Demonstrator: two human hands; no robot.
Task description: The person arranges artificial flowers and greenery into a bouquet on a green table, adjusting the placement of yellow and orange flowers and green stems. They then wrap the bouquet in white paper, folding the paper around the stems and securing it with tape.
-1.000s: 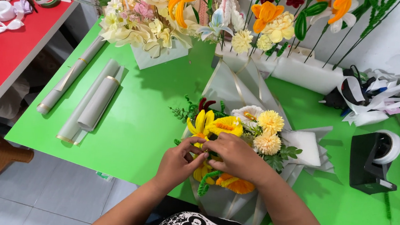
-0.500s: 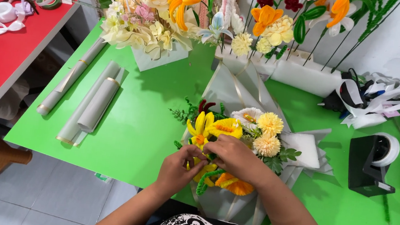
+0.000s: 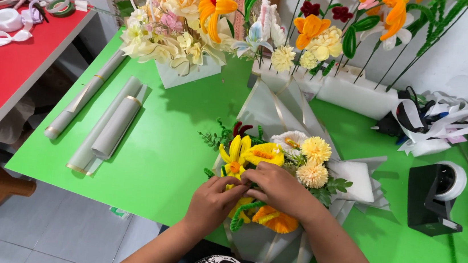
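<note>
Bouquet [image 3: 281,170]: fuzzy yellow and orange blooms, grey wrap, green worktop [image 3: 164,142]. Left hand [image 3: 213,201] and right hand [image 3: 277,188] pinch stems together, unchanged.

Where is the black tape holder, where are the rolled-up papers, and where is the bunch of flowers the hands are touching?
Black tape dispenser [image 3: 430,199], head view: its black body.
Rolled papers [image 3: 113,127], head view: middle of the thicker roll.
Bouquet [image 3: 316,150], head view: a pale yellow pompom flower.
</note>
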